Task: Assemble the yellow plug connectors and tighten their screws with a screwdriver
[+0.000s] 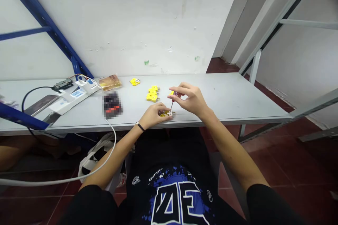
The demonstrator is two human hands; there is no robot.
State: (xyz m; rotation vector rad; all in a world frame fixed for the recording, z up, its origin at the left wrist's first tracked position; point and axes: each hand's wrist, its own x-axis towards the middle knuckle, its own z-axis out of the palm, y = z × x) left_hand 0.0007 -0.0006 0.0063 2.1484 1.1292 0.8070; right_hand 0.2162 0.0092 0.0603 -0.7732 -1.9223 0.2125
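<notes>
Near the front edge of the table, my left hand (155,114) pinches a small yellow plug (169,113) with a white inner part and metal pins pointing right. My right hand (190,99) grips a screwdriver (176,94) with a red and yellow handle. Its thin shaft slants down, and the tip meets the plug or is very close to it. Just behind my left hand lie several yellow two-pin plugs (152,94) in a cluster. Farther back on the table sits another group of yellow plug parts (135,82).
A clear bag of brownish material (110,82) lies at the back left, with a blurred-out dark object (112,104) before it. A white power strip (76,95) and a dark flat device (42,104) are farther left. A white cable (112,147) hangs across my left forearm. Blue posts (50,21) frame the left.
</notes>
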